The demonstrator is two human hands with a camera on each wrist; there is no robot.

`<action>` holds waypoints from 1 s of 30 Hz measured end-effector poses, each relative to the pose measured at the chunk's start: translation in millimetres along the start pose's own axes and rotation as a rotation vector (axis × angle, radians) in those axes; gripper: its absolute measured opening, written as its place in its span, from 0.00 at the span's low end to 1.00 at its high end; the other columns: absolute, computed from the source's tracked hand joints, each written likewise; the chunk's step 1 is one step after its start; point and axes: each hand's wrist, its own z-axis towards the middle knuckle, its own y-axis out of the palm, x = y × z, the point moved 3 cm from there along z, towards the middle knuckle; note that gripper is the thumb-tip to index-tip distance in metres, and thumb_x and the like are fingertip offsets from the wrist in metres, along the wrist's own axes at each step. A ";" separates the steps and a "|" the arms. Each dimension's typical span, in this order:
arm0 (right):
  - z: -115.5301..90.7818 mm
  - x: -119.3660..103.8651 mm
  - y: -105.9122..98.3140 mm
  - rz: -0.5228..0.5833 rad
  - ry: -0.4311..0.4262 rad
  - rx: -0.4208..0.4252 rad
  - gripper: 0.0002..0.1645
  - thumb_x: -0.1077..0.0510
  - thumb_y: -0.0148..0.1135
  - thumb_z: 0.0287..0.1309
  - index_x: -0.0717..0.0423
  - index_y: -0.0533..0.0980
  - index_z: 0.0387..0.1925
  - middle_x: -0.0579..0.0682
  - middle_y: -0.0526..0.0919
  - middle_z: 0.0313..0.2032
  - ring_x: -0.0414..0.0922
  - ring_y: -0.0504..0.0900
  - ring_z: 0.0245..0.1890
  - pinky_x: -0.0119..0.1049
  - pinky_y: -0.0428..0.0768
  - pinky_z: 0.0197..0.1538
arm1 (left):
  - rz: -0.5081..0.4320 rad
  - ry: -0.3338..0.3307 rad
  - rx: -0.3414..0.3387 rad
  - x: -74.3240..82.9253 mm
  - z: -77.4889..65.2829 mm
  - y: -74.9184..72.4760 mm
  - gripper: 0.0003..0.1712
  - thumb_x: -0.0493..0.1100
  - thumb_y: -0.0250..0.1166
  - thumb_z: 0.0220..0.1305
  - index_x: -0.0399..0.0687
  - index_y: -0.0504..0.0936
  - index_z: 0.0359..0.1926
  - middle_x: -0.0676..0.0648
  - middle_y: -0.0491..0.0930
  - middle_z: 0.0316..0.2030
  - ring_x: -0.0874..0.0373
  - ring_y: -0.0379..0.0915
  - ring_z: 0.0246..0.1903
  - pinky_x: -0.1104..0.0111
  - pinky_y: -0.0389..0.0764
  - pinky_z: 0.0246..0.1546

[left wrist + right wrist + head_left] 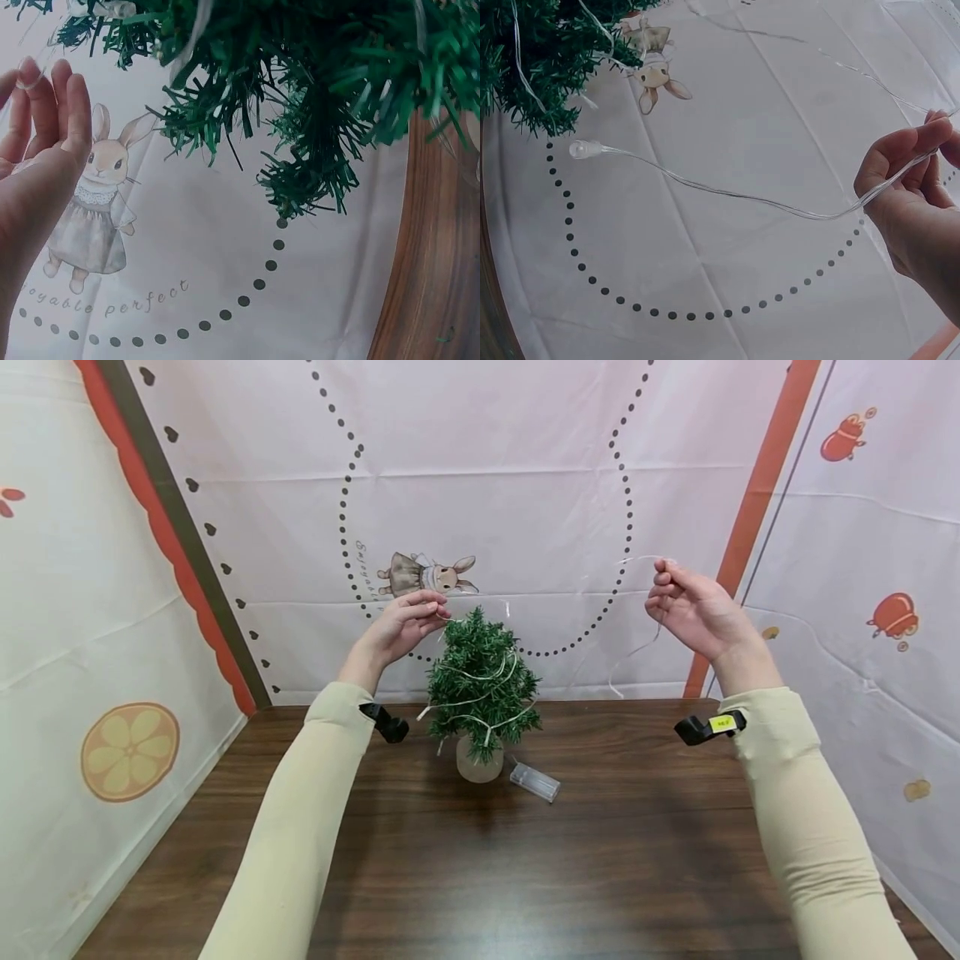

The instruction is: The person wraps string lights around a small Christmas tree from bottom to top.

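A small artificial Christmas tree (480,681) stands upright on the table in a pale round base (478,764). Thin clear wire of a string light (465,702) loops across its branches. My left hand (408,625) pinches the wire between thumb and fingertips, beside the treetop. Well to the right and higher, my right hand (693,606) pinches the wire near its free end. In the right wrist view, the loose tail of the string light (757,199) hangs from that hand and ends in a clear bulb (585,149). A stretch of wire spans the space between both hands.
A clear battery box (535,782) lies on the brown wooden table (480,877), just right of the tree base. Printed cloth (480,427) hangs behind and on both sides. Black wrist cameras (386,723) sit on both sleeves.
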 end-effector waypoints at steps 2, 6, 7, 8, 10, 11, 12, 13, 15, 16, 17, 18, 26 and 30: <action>-0.4 1.1 1.6 -0.004 0.005 -0.017 0.11 0.62 0.46 0.70 0.65 0.72 0.44 0.53 0.76 0.30 0.44 0.69 0.27 0.36 0.70 0.37 | 0.002 0.014 -0.019 0.9 -1.6 0.9 0.15 0.29 0.47 0.70 0.38 0.82 0.40 0.44 0.80 0.34 0.54 0.79 0.39 0.66 0.78 0.52; -1.5 2.2 4.0 0.002 0.009 -0.047 0.11 0.62 0.44 0.71 0.66 0.71 0.44 0.53 0.75 0.30 0.44 0.69 0.28 0.36 0.70 0.37 | 0.042 0.054 -0.040 2.6 -3.9 3.2 0.12 0.32 0.51 0.70 0.41 0.83 0.38 0.46 0.81 0.37 0.56 0.79 0.40 0.66 0.77 0.53; -1.8 2.5 4.8 0.001 0.009 -0.053 0.11 0.62 0.44 0.71 0.66 0.71 0.44 0.53 0.75 0.30 0.44 0.68 0.28 0.35 0.69 0.37 | 0.047 0.066 -0.045 2.9 -4.2 3.6 0.12 0.33 0.52 0.69 0.41 0.83 0.38 0.46 0.81 0.37 0.56 0.79 0.40 0.65 0.77 0.53; -2.1 3.0 5.5 0.000 0.010 -0.059 0.11 0.62 0.44 0.71 0.66 0.71 0.44 0.53 0.75 0.30 0.44 0.68 0.28 0.35 0.69 0.38 | 0.047 0.079 -0.049 3.0 -4.7 3.7 0.11 0.33 0.53 0.69 0.42 0.83 0.38 0.46 0.81 0.38 0.56 0.79 0.40 0.65 0.77 0.53; -2.9 4.3 7.0 -0.008 0.015 -0.069 0.11 0.62 0.44 0.71 0.65 0.70 0.44 0.53 0.74 0.30 0.44 0.68 0.28 0.35 0.69 0.38 | 0.038 0.101 -0.059 3.0 -6.1 3.4 0.12 0.33 0.52 0.69 0.42 0.82 0.37 0.46 0.81 0.38 0.56 0.79 0.40 0.64 0.76 0.54; -3.4 5.3 7.7 -0.012 0.019 -0.074 0.11 0.62 0.44 0.71 0.65 0.70 0.44 0.53 0.74 0.30 0.44 0.68 0.28 0.35 0.69 0.38 | 0.029 0.109 -0.064 2.9 -6.9 2.9 0.12 0.33 0.51 0.70 0.42 0.82 0.37 0.46 0.81 0.38 0.56 0.79 0.40 0.63 0.75 0.54; -3.9 6.4 8.5 -0.013 0.024 -0.081 0.10 0.62 0.43 0.71 0.66 0.70 0.43 0.53 0.74 0.30 0.44 0.67 0.28 0.35 0.69 0.38 | 0.015 0.116 -0.069 2.6 -8.0 2.3 0.13 0.32 0.50 0.70 0.42 0.82 0.38 0.46 0.81 0.38 0.56 0.79 0.40 0.63 0.75 0.55; -4.5 7.7 9.2 -0.009 0.030 -0.088 0.10 0.63 0.43 0.71 0.66 0.70 0.43 0.53 0.73 0.30 0.44 0.67 0.29 0.35 0.68 0.38 | 0.001 0.125 -0.073 2.4 -9.2 1.8 0.13 0.32 0.49 0.70 0.42 0.82 0.38 0.46 0.81 0.38 0.55 0.79 0.40 0.63 0.75 0.55; -5.5 10.6 10.2 0.003 0.044 -0.101 0.11 0.64 0.43 0.71 0.67 0.71 0.43 0.54 0.73 0.30 0.44 0.67 0.29 0.35 0.68 0.38 | -0.023 0.148 -0.082 2.0 -12.3 0.7 0.15 0.30 0.48 0.70 0.41 0.82 0.39 0.45 0.81 0.39 0.55 0.78 0.41 0.63 0.75 0.55; -5.8 12.0 10.7 0.010 0.050 -0.108 0.11 0.64 0.43 0.71 0.68 0.71 0.42 0.54 0.73 0.30 0.44 0.66 0.29 0.35 0.67 0.38 | -0.036 0.162 -0.087 1.9 -13.9 -0.1 0.15 0.30 0.48 0.70 0.40 0.82 0.39 0.44 0.80 0.39 0.54 0.78 0.41 0.63 0.75 0.54; -6.1 13.5 11.1 0.016 0.055 -0.118 0.11 0.64 0.42 0.71 0.68 0.71 0.42 0.54 0.73 0.30 0.44 0.66 0.29 0.35 0.67 0.38 | -0.048 0.178 -0.093 2.0 -15.8 -0.5 0.15 0.29 0.48 0.70 0.40 0.82 0.40 0.44 0.80 0.39 0.54 0.78 0.41 0.64 0.75 0.55; -6.4 14.8 11.7 0.020 0.059 -0.125 0.12 0.64 0.42 0.71 0.69 0.71 0.42 0.54 0.73 0.30 0.44 0.66 0.29 0.35 0.67 0.38 | -0.058 0.198 -0.100 2.2 -17.8 -0.8 0.15 0.28 0.47 0.70 0.39 0.81 0.40 0.43 0.80 0.39 0.53 0.78 0.41 0.63 0.75 0.55; -10.8 24.4 16.5 -0.158 0.059 -0.172 0.15 0.64 0.40 0.72 0.68 0.74 0.40 0.52 0.73 0.29 0.42 0.65 0.29 0.33 0.67 0.38 | -0.027 0.287 -0.181 4.2 -32.0 -6.1 0.26 0.17 0.39 0.65 0.37 0.82 0.38 0.42 0.82 0.39 0.51 0.78 0.45 0.64 0.75 0.55; -13.4 30.4 16.5 -0.260 0.068 -0.214 0.17 0.64 0.40 0.72 0.65 0.76 0.38 0.49 0.73 0.28 0.42 0.64 0.30 0.32 0.68 0.38 | 0.038 0.296 -0.215 4.7 -39.2 -10.1 0.27 0.15 0.41 0.61 0.37 0.83 0.36 0.44 0.82 0.40 0.53 0.78 0.44 0.67 0.77 0.51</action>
